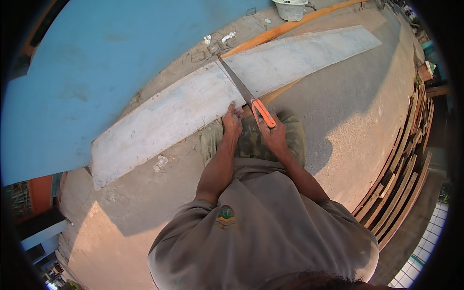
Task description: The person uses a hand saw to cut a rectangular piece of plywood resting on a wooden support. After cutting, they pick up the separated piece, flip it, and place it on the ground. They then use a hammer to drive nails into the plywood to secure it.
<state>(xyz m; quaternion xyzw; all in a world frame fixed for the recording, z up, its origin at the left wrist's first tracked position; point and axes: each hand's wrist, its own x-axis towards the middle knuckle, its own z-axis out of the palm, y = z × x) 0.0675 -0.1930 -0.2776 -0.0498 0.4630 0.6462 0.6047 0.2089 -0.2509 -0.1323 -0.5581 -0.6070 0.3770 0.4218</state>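
Note:
A long whitish board [163, 120] lies diagonally across the concrete, with a handsaw [234, 77] crossing it near the middle, along a cut that runs toward the far edge. My right hand [274, 133] is closed on the saw's orange handle, just past the near edge of the board. My left hand [233, 118] grips the near edge just left of the blade, thumb on top and the other fingers partly hidden. My knee in camouflage trousers [291, 134] is below the board's near side.
A blue surface [77, 58] fills the upper left. An orange-brown plank [270, 35] runs behind the board, near a pale bucket [290, 12] and white scraps [228, 36]. Stacked wooden planks [401, 188] line the right side. The concrete ground [348, 125] surrounds me.

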